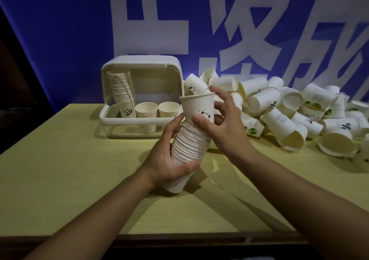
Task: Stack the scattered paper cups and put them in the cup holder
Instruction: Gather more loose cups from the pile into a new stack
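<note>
Looking down from the head view: two bare hands work over a pale yellow table (pixel 69 169).

Left hand (pixel 169 159) grips one long nested stack of cups (pixel 189 145), fingers and thumb curled round its lower half; the stack is lifted and leans to the right. Rims too many and too close to count.

Right hand (pixel 217 120) holds the top cup (pixel 198 108), thumb on its front over a panda print, fingers spread behind and partly open. This cup sits seated in the stack, mouth up.

Cup holder (pixel 139 92): one white box, lid tipped up and back, at the far middle of the table. Inside, three groups: one tall stack (pixel 122 92) on the left with a panda cup at its base; two short cups or stacks (pixel 145 110) beside it, mouths up. How many are nested in the short ones, cannot tell.

Loose pile of cups (pixel 299 114) on the right, just beside the holder and reaching toward the frame edge; dozens lying on their sides and overlapping, exact count not possible.

One blue banner (pixel 60 40) with large white characters behind.
</note>
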The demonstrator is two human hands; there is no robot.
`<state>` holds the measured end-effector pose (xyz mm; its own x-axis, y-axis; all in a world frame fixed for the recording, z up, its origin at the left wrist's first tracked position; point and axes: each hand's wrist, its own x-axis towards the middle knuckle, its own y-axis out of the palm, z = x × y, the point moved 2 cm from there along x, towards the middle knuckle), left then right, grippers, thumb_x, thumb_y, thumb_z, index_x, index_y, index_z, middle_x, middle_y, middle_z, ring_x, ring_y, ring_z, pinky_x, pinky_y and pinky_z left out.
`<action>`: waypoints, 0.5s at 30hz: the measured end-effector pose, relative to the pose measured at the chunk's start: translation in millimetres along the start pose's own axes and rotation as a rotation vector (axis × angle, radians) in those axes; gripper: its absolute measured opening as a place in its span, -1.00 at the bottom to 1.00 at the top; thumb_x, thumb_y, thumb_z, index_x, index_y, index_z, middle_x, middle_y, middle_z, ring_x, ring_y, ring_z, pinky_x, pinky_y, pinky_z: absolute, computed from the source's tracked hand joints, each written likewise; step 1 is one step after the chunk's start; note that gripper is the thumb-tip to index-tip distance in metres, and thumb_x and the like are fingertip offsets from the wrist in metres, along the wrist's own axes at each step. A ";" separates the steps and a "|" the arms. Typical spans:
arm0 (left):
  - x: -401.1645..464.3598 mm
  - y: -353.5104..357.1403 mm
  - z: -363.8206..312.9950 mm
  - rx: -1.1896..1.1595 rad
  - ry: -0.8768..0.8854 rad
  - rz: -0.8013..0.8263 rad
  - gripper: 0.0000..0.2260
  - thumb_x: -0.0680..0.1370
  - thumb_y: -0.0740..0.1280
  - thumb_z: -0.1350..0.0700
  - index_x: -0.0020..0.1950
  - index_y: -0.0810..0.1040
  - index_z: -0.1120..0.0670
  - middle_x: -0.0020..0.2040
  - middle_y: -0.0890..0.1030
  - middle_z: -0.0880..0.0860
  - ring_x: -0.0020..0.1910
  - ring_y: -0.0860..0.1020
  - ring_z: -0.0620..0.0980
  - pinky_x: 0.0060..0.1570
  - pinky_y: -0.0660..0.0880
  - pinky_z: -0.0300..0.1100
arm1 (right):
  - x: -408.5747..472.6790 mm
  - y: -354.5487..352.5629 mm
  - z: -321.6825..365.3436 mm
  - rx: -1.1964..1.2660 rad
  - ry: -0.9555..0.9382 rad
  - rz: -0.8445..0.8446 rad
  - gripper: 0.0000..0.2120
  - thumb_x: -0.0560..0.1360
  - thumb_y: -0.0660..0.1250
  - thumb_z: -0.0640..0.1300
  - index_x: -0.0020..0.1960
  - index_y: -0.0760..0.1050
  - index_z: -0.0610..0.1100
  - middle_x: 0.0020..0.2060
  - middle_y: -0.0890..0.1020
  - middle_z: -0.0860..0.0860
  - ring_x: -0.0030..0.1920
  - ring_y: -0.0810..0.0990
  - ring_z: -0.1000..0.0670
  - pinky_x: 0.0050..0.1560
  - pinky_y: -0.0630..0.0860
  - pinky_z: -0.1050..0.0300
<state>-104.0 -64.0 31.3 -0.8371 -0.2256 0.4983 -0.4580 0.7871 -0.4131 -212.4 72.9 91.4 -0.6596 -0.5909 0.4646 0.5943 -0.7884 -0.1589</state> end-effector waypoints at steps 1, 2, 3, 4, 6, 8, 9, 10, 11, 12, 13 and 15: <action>2.2 2.2 -1.6 -0.011 0.001 -0.009 -0.03 0.27 0.54 -0.17 0.49 0.00 -0.49 0.31 0.40 -0.40 0.25 0.54 -0.20 0.15 0.57 -0.21 | -1.3 -0.4 -3.2 0.015 0.013 0.002 -0.34 0.43 0.50 0.07 0.42 0.24 0.26 0.21 0.50 0.18 0.17 0.60 0.09 0.07 0.64 0.14; 5.7 3.7 -3.6 -0.018 0.004 -0.032 -0.03 0.27 0.54 -0.16 0.46 -0.03 -0.54 0.32 0.41 -0.39 0.23 0.55 -0.20 0.13 0.57 -0.21 | -2.2 -1.0 -6.2 0.026 0.026 -0.004 -0.36 0.45 0.48 0.07 0.43 0.26 0.24 0.24 0.52 0.13 0.20 0.60 0.08 0.13 0.63 0.08; 10.3 4.5 -5.4 -0.024 0.012 -0.068 -0.02 0.28 0.53 -0.15 0.45 -0.06 -0.56 0.35 0.41 -0.32 0.23 0.56 -0.18 0.13 0.58 -0.17 | -3.0 -2.1 -8.4 0.035 0.032 -0.010 -0.40 0.48 0.45 0.08 0.44 0.30 0.21 0.27 0.54 0.10 0.22 0.59 0.10 0.18 0.61 0.03; 15.3 4.6 -6.9 -0.030 0.023 -0.111 -0.01 0.29 0.53 -0.15 0.46 -0.08 -0.54 0.40 0.41 -0.21 0.24 0.55 -0.14 0.13 0.59 -0.10 | -3.6 -3.3 -9.6 0.033 0.026 -0.013 -0.45 0.50 0.42 0.10 0.45 0.34 0.18 0.29 0.56 0.09 0.24 0.58 0.12 0.22 0.59 -0.01; 24.4 4.7 -6.4 -0.029 0.052 -0.181 0.01 0.31 0.52 -0.14 0.52 -0.11 -0.46 0.47 0.36 -0.06 0.29 0.53 -0.08 0.15 0.60 0.01 | -4.0 -6.0 -11.0 0.004 0.009 -0.011 -0.52 0.53 0.34 0.13 0.43 0.41 0.18 0.29 0.58 0.13 0.26 0.56 0.16 0.26 0.56 -0.02; 28.2 7.5 -1.4 -0.026 0.070 -0.206 0.02 0.32 0.52 -0.12 0.52 -0.13 -0.45 0.48 0.34 -0.05 0.33 0.50 -0.07 0.19 0.57 0.01 | -3.3 -9.7 -13.6 -0.026 0.011 0.000 -0.56 0.53 0.31 0.14 0.40 0.46 0.16 0.28 0.60 0.16 0.24 0.56 0.21 0.26 0.54 0.05; 27.5 9.5 1.9 -0.035 0.069 -0.212 0.01 0.32 0.52 -0.11 0.51 -0.12 -0.47 0.47 0.35 -0.08 0.34 0.49 -0.08 0.21 0.56 -0.03 | -2.4 -12.2 -15.3 -0.051 0.014 0.010 -0.58 0.54 0.31 0.12 0.39 0.48 0.14 0.26 0.60 0.17 0.22 0.56 0.23 0.25 0.53 0.08; 25.5 11.0 6.3 -0.048 0.065 -0.220 0.00 0.31 0.52 -0.10 0.50 -0.09 -0.48 0.46 0.36 -0.09 0.33 0.50 -0.10 0.20 0.55 -0.09 | -1.1 -15.0 -17.9 -0.097 0.017 0.026 -0.61 0.56 0.31 0.09 0.38 0.51 0.12 0.25 0.61 0.19 0.20 0.55 0.25 0.24 0.52 0.11; 22.8 11.5 11.2 -0.063 0.066 -0.231 -0.03 0.30 0.53 -0.09 0.49 -0.04 -0.49 0.44 0.39 -0.08 0.29 0.53 -0.10 0.17 0.55 -0.16 | 0.1 -17.8 -21.2 -0.157 0.020 0.059 -0.64 0.59 0.31 0.07 0.37 0.52 0.14 0.25 0.60 0.24 0.19 0.54 0.27 0.21 0.51 0.13; 20.1 11.0 16.3 -0.075 0.066 -0.239 -0.05 0.29 0.53 -0.09 0.48 0.01 -0.49 0.40 0.43 -0.04 0.24 0.57 -0.10 0.12 0.55 -0.22 | 1.0 -20.1 -25.2 -0.222 0.030 0.107 -0.67 0.61 0.29 0.06 0.37 0.50 0.19 0.24 0.57 0.30 0.19 0.53 0.30 0.19 0.50 0.16; 17.8 9.1 20.4 -0.083 0.061 -0.245 -0.08 0.28 0.53 -0.09 0.46 0.05 -0.50 0.36 0.46 -0.02 0.18 0.60 -0.09 0.08 0.55 -0.27 | 1.6 -21.9 -28.8 -0.278 0.042 0.156 -0.67 0.62 0.28 0.07 0.37 0.47 0.25 0.23 0.55 0.35 0.18 0.51 0.33 0.15 0.49 0.20; 14.7 1.7 25.1 -0.089 0.040 -0.250 -0.11 0.26 0.53 -0.11 0.42 0.10 -0.49 0.31 0.49 -0.02 0.12 0.61 -0.09 0.02 0.57 -0.27 | 3.7 -26.0 -35.4 -0.416 0.023 0.207 -0.59 0.61 0.31 0.05 0.42 0.37 0.31 0.20 0.54 0.34 0.18 0.49 0.31 0.12 0.48 0.27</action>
<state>-124.5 -80.5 18.8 -0.6877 -0.3978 0.6073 -0.6198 0.7573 -0.2058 -246.7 85.2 66.4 -0.5590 -0.7433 0.3673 0.4830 -0.6520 -0.5845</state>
